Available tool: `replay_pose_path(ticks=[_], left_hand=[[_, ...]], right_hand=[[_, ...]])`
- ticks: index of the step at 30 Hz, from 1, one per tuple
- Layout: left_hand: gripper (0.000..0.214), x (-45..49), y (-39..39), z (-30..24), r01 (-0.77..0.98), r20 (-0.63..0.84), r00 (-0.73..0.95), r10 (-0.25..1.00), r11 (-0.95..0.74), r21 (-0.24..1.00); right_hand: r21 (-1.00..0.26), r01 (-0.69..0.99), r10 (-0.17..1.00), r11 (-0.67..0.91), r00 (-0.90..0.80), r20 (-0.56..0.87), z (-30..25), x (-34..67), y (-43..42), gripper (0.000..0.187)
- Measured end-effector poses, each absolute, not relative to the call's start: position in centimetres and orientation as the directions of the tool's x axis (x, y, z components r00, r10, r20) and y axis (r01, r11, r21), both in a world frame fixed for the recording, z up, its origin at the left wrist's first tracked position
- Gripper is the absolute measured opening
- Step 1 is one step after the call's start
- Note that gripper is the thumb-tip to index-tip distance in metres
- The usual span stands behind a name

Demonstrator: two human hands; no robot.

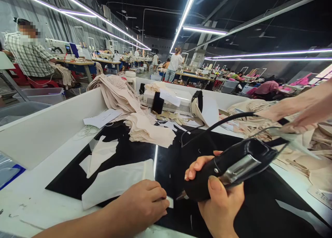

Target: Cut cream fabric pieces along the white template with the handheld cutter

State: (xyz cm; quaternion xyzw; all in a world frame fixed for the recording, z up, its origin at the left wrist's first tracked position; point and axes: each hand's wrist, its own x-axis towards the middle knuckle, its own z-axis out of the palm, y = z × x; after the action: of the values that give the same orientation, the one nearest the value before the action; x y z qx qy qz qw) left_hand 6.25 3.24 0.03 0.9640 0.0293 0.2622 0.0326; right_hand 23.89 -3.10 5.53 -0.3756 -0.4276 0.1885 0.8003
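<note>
My right hand is wrapped round a black hand-held cutting tool with a metal band and a black cable running up and back. Its tip points down-left at the black mat. My left hand lies curled, fingers down, on the edge of a white fabric piece that lies on the mat, just left of the tool's tip. More white pieces lie on the mat further left.
A stack of beige fabric pieces sits behind the mat, with a white machine beyond. Another person's arm and hand reach in from the right over beige cut pieces. White walls bound the table. Workers sit at distant tables.
</note>
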Motion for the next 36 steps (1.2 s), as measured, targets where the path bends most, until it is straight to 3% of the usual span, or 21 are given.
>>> replay_pose_path(ticks=[11,36], left_hand=[[0.007,6.12,3.19,-0.28,0.039,0.507,0.854,0.119,-0.985,0.166],[0.005,6.46,3.15,-0.23,0.023,0.501,0.86,0.093,-0.989,0.144]], right_hand=[[-0.764,-0.016,0.639,0.645,0.559,0.528,5.68,23.53,-3.05,0.036],[-0.78,0.011,0.647,0.626,0.551,0.527,5.61,23.14,-3.33,0.028]])
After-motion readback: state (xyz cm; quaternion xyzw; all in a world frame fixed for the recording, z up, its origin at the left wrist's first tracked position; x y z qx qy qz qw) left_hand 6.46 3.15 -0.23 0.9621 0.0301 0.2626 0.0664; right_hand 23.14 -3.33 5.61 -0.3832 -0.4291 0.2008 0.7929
